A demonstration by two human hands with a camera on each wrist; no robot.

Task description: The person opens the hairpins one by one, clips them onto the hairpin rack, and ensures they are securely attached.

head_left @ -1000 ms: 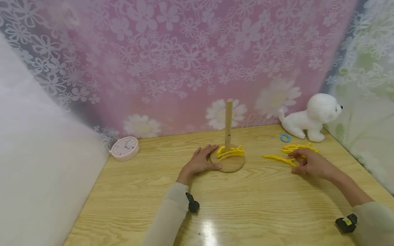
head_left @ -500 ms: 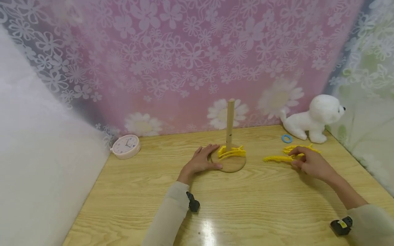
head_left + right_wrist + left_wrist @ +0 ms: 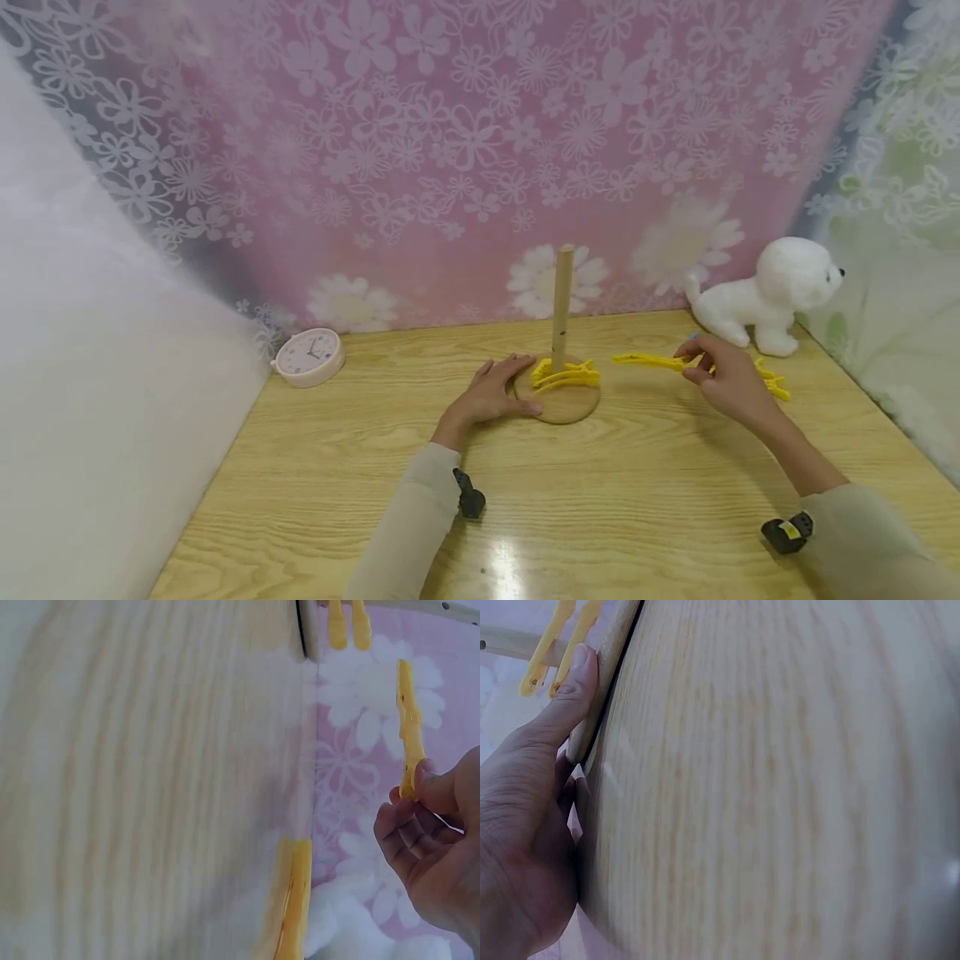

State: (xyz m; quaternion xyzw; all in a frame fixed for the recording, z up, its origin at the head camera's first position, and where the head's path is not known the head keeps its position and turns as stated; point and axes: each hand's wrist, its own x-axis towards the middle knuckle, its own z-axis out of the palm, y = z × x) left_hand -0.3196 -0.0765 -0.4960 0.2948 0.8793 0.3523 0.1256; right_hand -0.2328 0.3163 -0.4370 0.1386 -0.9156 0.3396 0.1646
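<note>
My left hand (image 3: 491,393) holds the edge of a round wooden base (image 3: 562,408), thumb on the near side and fingers around the far side. A wooden rod (image 3: 562,308) stands upright from this base. Around the rod's foot lie yellow branch-like plastic pieces (image 3: 573,377). My right hand (image 3: 726,379) pinches one end of another yellow plastic piece (image 3: 409,724) between thumb and fingers. In the right wrist view this piece is off the table; in the head view its free end points left toward the base. More yellow pieces (image 3: 774,383) lie behind the right hand, partly hidden.
A white plush dog (image 3: 765,296) sits at the back right. The blue ring (image 3: 693,337) is mostly hidden behind my right hand. At the back left lies a pale pink clock (image 3: 309,357). A flowered pink curtain (image 3: 420,208) hangs along the table's back edge.
My right hand has taken up the yellow piece from the table and moved it left and back toward the rod. The left hand and base have stayed in place.
</note>
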